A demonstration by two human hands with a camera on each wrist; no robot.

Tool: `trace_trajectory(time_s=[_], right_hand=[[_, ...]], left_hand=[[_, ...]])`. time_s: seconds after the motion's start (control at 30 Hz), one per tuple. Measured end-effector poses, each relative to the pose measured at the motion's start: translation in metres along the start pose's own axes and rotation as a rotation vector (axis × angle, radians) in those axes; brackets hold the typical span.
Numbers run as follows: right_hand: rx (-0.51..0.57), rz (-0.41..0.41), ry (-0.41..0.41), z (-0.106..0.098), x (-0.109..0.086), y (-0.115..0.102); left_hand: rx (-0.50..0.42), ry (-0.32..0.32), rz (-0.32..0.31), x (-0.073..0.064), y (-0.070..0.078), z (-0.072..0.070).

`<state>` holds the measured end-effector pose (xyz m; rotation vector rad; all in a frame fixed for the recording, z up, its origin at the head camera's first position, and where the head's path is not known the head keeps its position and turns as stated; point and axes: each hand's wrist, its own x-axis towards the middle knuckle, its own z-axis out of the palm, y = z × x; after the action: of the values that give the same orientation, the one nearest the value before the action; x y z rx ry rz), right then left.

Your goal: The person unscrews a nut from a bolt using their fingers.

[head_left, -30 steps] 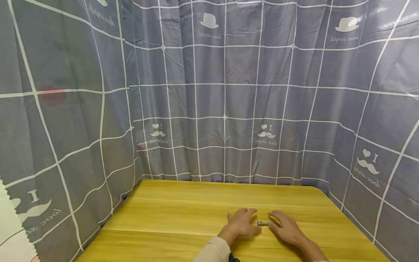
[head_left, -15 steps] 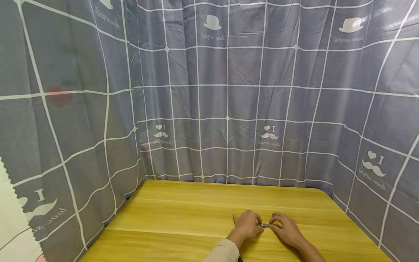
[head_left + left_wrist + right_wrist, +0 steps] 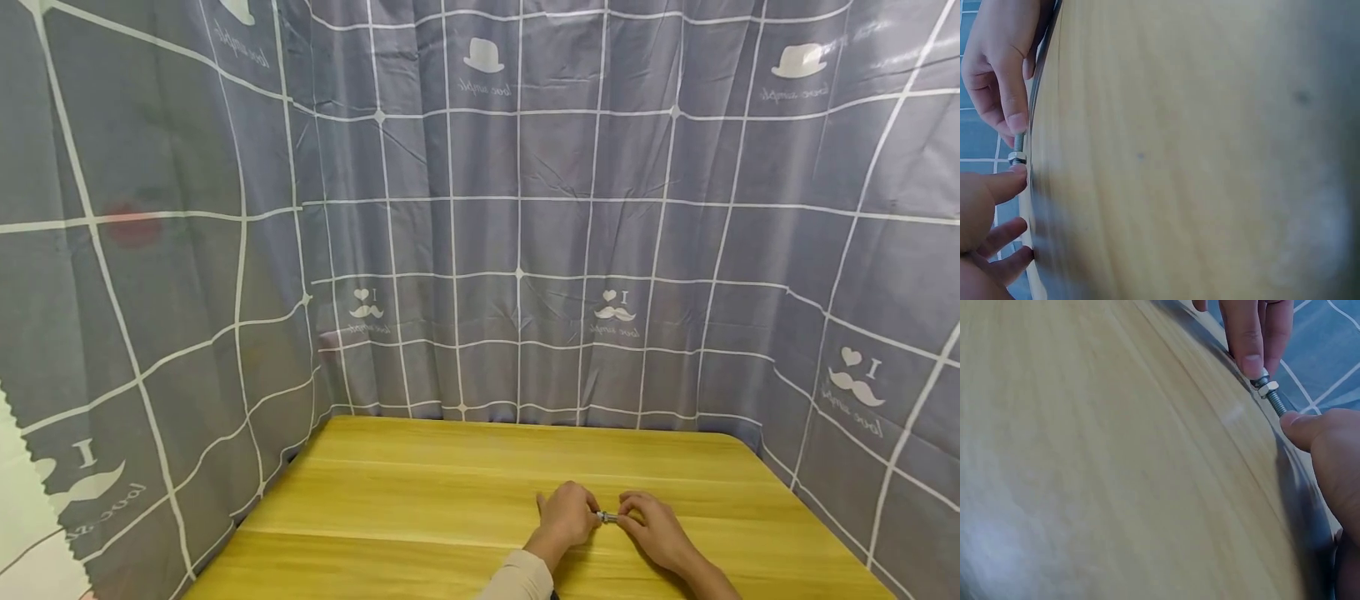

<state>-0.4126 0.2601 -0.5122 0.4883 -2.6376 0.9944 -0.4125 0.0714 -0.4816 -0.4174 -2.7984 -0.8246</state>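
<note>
A silvery bolt (image 3: 611, 517) spans the gap between my two hands over the yellow wood-grain table (image 3: 420, 500). A hex nut (image 3: 1268, 389) sits on its thread, close to the head end. My left hand (image 3: 567, 515) pinches the bolt's head end between thumb and fingertips, covering part of the head. My right hand (image 3: 658, 531) pinches the far threaded end, its thumb (image 3: 1300, 428) lying along the tip. In the left wrist view, the nut (image 3: 1017, 157) shows right beside the left thumb (image 3: 1007, 185), with bare thread (image 3: 1019, 142) running up to the right fingertips.
Grey checked curtains (image 3: 483, 250) hang behind the table and at both sides. The table's far edge meets the back curtain. A pale cloth edge (image 3: 33, 508) shows at the lower left.
One second ago both hands were more spread around the bolt. The left fingers have closed onto its head end and the right fingers onto its threaded end. Since half a second ago little has moved.
</note>
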Motion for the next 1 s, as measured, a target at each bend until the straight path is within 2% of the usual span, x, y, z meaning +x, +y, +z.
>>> trace_trajectory(time_s=[0.23,0.43,0.57,0.73,1.0], right_hand=[[0.070,0.042,0.028,-0.003,0.001,-0.005],[0.150,0.008,0.019,-0.003,0.009,-0.016],[0.173,0.005,0.024,-0.007,0.013,-0.020],[0.249,0.038,0.036,-0.012,0.019,-0.023],[0.276,0.055,0.095,-0.027,0.026,-0.049]], left_hand=[[0.004,0.016,0.032,0.002,0.001,-0.002],[0.014,0.068,0.095,0.005,-0.008,-0.013],[-0.053,0.078,0.146,0.009,-0.011,-0.021],[-0.141,0.065,0.151,0.011,-0.008,-0.030],[-0.300,0.051,0.190,0.020,-0.004,-0.051]])
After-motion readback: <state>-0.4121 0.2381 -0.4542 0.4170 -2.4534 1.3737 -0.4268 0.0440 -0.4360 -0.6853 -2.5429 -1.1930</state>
